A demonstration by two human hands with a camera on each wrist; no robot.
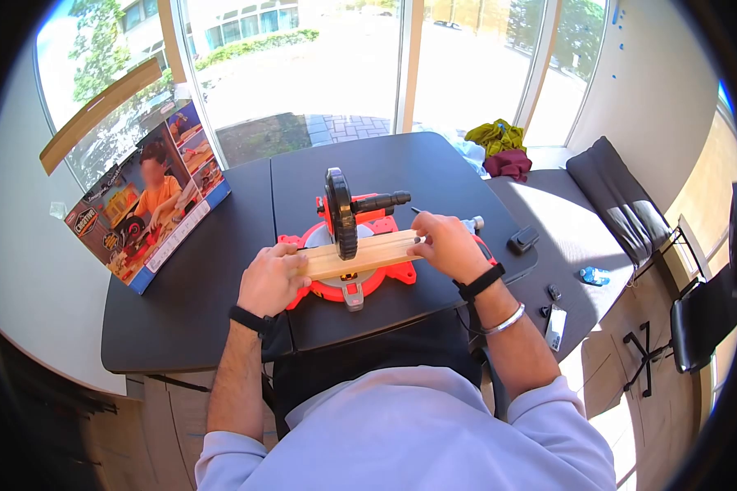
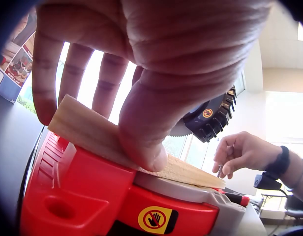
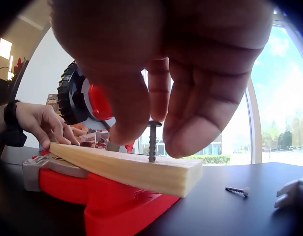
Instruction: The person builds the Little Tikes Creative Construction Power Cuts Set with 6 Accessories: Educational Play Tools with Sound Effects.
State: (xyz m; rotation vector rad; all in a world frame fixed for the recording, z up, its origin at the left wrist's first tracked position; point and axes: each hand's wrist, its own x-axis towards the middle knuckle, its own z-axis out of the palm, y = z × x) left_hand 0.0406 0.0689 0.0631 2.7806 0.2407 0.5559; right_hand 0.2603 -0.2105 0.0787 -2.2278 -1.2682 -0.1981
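A pale wooden board (image 1: 377, 250) lies across a red toy miter saw (image 1: 403, 273), passing under its black toothed blade guard (image 1: 341, 217). My left hand (image 1: 271, 281) grips the board's left end, with the thumb (image 2: 144, 150) pressed on its near side and the fingers beyond. A dark screw (image 3: 152, 143) stands upright on the board near its right end. Around it hover the thumb and fingers of my right hand (image 1: 450, 247), parted, with a gap on each side of the screw in the right wrist view. Another screw (image 3: 236, 191) lies on the table beyond the board's end.
At the left of the dark table (image 1: 213, 327) leans a large picture box (image 1: 151, 200). A toy tool with a grey end (image 1: 475, 223) lies behind my right hand. Farther right are a black case (image 1: 522, 239), a bottle (image 1: 595, 276) and piled cloths (image 1: 497, 139).
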